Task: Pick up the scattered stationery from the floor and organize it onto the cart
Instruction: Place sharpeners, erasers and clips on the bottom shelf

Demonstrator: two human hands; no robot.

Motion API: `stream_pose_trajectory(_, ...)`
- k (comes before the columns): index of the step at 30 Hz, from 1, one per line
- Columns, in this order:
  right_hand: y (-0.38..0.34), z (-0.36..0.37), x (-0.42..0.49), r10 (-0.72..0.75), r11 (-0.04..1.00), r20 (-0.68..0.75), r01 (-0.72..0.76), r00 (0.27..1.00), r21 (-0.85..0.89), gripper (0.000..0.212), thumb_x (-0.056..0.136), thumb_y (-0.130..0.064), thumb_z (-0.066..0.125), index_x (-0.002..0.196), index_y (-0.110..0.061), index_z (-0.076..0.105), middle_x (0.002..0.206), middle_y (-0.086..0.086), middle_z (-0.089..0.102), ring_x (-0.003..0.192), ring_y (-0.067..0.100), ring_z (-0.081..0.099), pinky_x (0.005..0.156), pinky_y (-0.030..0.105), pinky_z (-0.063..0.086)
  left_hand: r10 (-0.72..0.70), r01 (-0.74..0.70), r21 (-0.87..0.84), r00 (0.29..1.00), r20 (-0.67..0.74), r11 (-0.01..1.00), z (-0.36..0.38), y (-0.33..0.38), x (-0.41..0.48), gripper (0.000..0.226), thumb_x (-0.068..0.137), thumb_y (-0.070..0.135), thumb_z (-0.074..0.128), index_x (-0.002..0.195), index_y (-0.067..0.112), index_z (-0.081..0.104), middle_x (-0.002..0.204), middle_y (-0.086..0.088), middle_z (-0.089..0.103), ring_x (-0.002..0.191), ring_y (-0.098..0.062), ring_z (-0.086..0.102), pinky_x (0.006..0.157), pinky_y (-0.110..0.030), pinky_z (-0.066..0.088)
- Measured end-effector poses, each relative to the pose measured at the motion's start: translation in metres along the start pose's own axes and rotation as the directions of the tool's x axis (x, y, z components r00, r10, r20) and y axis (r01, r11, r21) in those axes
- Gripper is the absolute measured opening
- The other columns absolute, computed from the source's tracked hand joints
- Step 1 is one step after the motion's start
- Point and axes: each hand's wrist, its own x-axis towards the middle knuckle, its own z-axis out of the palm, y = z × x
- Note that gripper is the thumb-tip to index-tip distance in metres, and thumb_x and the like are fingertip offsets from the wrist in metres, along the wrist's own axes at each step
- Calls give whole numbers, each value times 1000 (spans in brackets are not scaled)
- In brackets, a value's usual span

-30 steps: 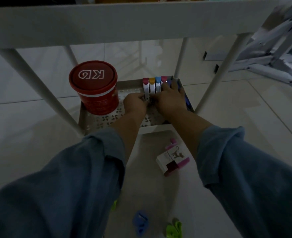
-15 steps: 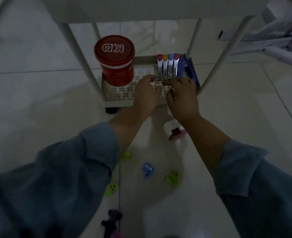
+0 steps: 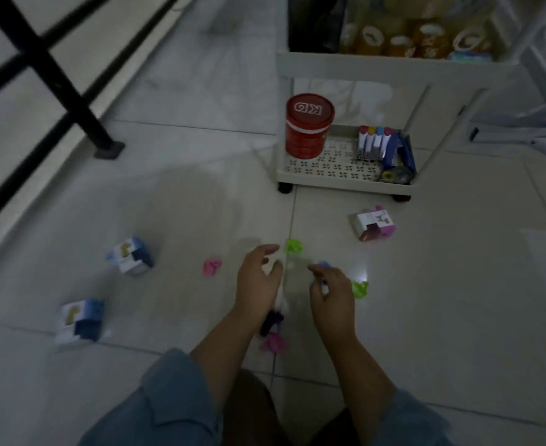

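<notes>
My left hand [image 3: 259, 284] hovers over the tiled floor, its fingers spread and nothing in them. My right hand [image 3: 331, 292] is beside it, fingers curled at a blue clip [image 3: 324, 263]; whether it grips the clip is unclear. Green clips [image 3: 294, 246] [image 3: 360, 289] lie close by, with a pink clip [image 3: 212, 268] to the left. A dark purple clip [image 3: 273, 320] and another pink one [image 3: 273, 344] lie between my forearms. The white cart [image 3: 329, 175] stands ahead with several coloured-cap items [image 3: 373, 141] on its bottom shelf.
A red can [image 3: 308, 125], a blue stapler [image 3: 400, 152] and a tape roll [image 3: 394, 175] share the bottom shelf. A pink box [image 3: 374, 225] lies in front of the cart; two blue boxes [image 3: 130, 255] [image 3: 80, 320] lie at left. A black railing [image 3: 56, 75] runs far left.
Both hands have left the cart's bottom shelf and come back down to the floor among the clips. My head has pulled back, so more of the floor shows.
</notes>
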Motion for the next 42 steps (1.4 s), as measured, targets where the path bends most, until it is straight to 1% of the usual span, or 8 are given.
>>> stream_pose_trajectory(6, -29, 45, -37, -31, 992, 248, 61, 968, -113, 32, 83, -20, 43, 100, -9, 69, 96, 10, 67, 91, 31, 58, 80, 16, 33, 18, 17, 233, 989, -147, 972, -115, -45, -23, 34, 90, 9, 56, 124, 8, 55, 126, -7, 56, 114, -21, 51, 91, -20, 35)
stream_pose_trajectory(10, -72, 101, -28, -97, 982, 371, 149, 924, -116, 32, 85, -17, 44, 104, -10, 68, 101, 10, 66, 94, 31, 59, 82, 22, 37, -45, 181, 335, 926, -375, 925, -192, -81, -22, 44, 83, 1, 62, 126, 0, 51, 128, -19, 53, 121, -34, 46, 105, -34, 30)
stream_pose_trajectory(17, -148, 213, 4, -112, 956, 667, 264, 737, -131, 49, 88, -15, 55, 136, -12, 43, 140, 10, 37, 124, 29, 41, 101, 33, 35, -574, 671, 285, 737, -358, 685, -265, -130, -3, 96, 71, 20, 79, 145, 30, 19, 152, -12, 6, 135, -39, 22, 107, -53, 29)
stream_pose_trajectory(24, -179, 280, 9, 60, 992, 653, 26, 755, -122, 77, 87, -23, 63, 148, -19, 15, 153, 10, 18, 135, 33, 27, 107, 38, 31, -486, 572, 302, 815, -316, 763, -262, -155, 1, 87, 80, 13, 69, 148, 17, 14, 138, -20, 29, 116, -37, 47, 93, -40, 44)
stream_pose_trajectory(27, -170, 287, 10, 115, 977, 747, 63, 655, -205, 83, 88, -16, 60, 149, -23, 4, 158, 3, 2, 144, 25, 14, 112, 36, 25, -476, 544, 193, 823, -310, 816, -259, -151, 1, 87, 80, 14, 69, 148, 12, 14, 140, -20, 28, 122, -37, 42, 93, -38, 42)
stream_pose_trajectory(34, -152, 253, 15, 126, 947, 724, 135, 678, -291, 95, 76, -10, 71, 148, -21, 11, 142, 15, 31, 123, 35, 45, 96, 38, 44, -434, 475, 96, 855, -284, 875, -245, -129, 9, 84, 75, 11, 73, 144, 7, 27, 140, -20, 26, 116, -36, 47, 89, -33, 43)
stream_pose_trajectory(39, -124, 195, 34, 246, 964, 577, -259, 779, -62, 92, 73, -9, 76, 146, -3, 20, 144, 15, 37, 127, 29, 44, 101, 35, 39, -334, 347, 2, 903, -272, 938, -210, -94, 18, 76, 73, 9, 75, 139, 5, 37, 134, -17, 40, 113, -32, 52, 87, -30, 44)
stream_pose_trajectory(42, -110, 153, 47, 299, 873, 530, -452, 794, 185, 55, 75, -2, 71, 125, -5, 49, 118, 14, 60, 92, 22, 60, 76, 34, 52, -253, 241, -80, 939, -232, 967, -181, -66, 22, 55, 79, 8, 71, 129, 1, 47, 111, -10, 58, 95, -16, 55, 72, -16, 38)
